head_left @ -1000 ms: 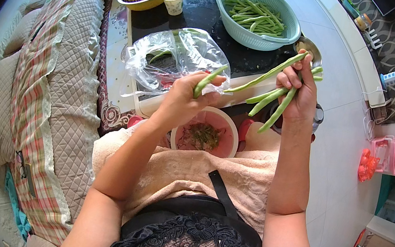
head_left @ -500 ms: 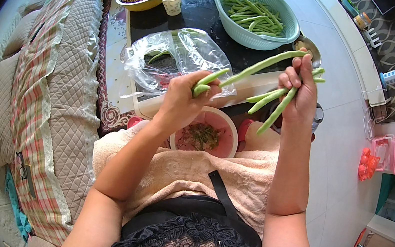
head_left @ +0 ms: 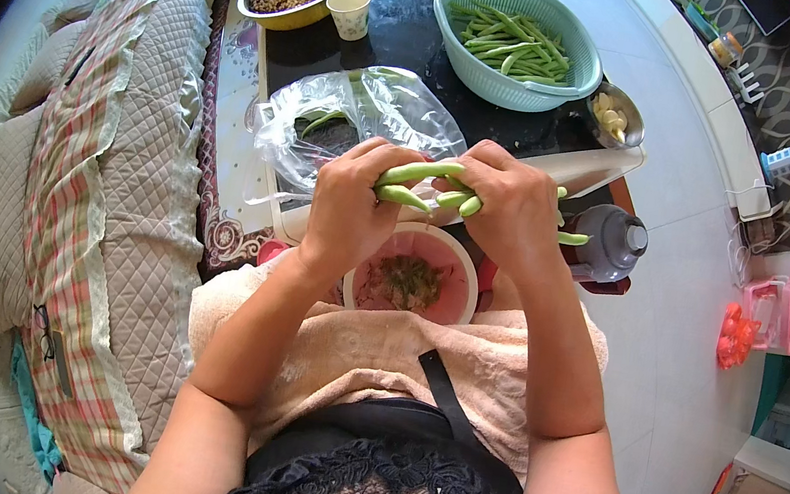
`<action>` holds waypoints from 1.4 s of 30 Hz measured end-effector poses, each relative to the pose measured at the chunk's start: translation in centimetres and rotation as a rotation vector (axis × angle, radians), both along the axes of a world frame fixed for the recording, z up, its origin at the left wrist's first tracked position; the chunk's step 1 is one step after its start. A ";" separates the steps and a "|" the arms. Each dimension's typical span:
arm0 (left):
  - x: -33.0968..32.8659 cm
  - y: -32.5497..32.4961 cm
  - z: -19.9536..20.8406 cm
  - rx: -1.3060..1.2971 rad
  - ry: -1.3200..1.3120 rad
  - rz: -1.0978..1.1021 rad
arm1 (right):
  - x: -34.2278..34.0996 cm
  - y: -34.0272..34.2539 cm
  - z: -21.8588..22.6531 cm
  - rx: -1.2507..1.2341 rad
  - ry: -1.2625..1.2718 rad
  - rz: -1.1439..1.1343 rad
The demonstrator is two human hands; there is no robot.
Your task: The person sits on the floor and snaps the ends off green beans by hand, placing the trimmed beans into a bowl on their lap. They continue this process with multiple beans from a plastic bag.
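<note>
The person's left hand [head_left: 353, 203] and right hand [head_left: 512, 201], close together, pinch green beans [head_left: 417, 173] at 12 o'clock from the pink basin [head_left: 454, 281]; a bean-filled blue-green basket [head_left: 503, 88] stands at 1 o'clock from them.

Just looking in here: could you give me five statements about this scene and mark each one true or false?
1. The left hand and right hand both hold green beans. True.
2. The basket is bright red. False: the basket is pale blue-green.
3. The cup stands beside the yellow bowl. True.
4. The tub below the hands is full of water. False: green scraps lie in the tub.
5. The bag is clear plastic. True.
</note>
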State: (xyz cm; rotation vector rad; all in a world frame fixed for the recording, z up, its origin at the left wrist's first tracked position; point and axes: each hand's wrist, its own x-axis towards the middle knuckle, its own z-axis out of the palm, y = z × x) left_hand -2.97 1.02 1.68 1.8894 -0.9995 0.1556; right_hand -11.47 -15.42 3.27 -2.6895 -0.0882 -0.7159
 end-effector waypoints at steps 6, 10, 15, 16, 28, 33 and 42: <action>-0.7 -0.5 -0.5 -0.411 0.716 -0.120 | 0.1 1.3 0.2 0.464 -0.117 -0.038; -0.6 -0.1 -0.5 -0.556 1.088 -0.262 | 0.4 1.5 -0.2 0.647 -0.175 -0.001; -0.6 -0.1 -0.6 -0.633 1.201 -0.326 | 0.6 1.7 -1.1 0.744 -0.207 0.010; -0.5 0.0 -0.6 -0.642 1.213 -0.348 | 0.6 1.8 -1.0 0.750 -0.213 0.013; 0.0 0.3 -0.5 0.059 -0.263 0.035 | 0.3 0.2 -0.9 0.646 0.188 0.062; -0.3 0.3 -0.4 0.140 -0.312 0.047 | 0.1 -0.2 -1.0 0.432 0.177 0.061; -0.5 0.0 -0.6 -0.182 0.386 -0.060 | 0.1 1.1 -0.7 0.436 -0.068 0.020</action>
